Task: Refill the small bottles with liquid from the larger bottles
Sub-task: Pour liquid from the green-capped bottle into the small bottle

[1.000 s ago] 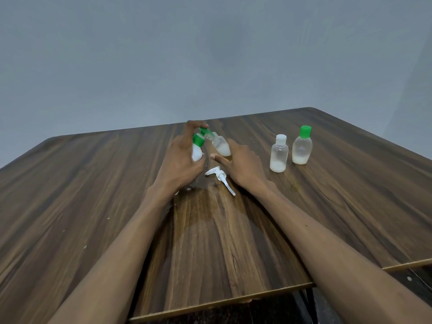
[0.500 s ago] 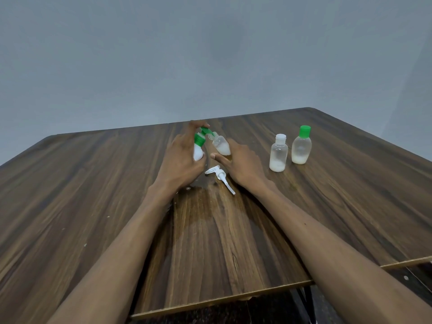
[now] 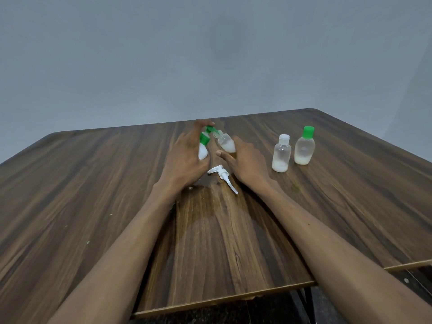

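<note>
My left hand [image 3: 184,157] grips a white bottle with a green flip cap [image 3: 203,148], the cap's lid flipped open. My right hand [image 3: 245,160] holds a small clear bottle [image 3: 226,143] tilted toward the left, its open neck close to the green cap. Milky liquid fills the lower part of the clear bottle. Both hands sit above the middle of the wooden table [image 3: 93,195]. A white pump top [image 3: 222,176] lies on the table between my wrists.
Two upright bottles stand to the right: a clear one with a white cap [image 3: 281,153] and a rounder one with a green cap [image 3: 304,146], both holding some milky liquid. A wet patch [image 3: 210,206] darkens the wood near me.
Both hands and the two held bottles have stayed almost in place; only slight shifts show.
</note>
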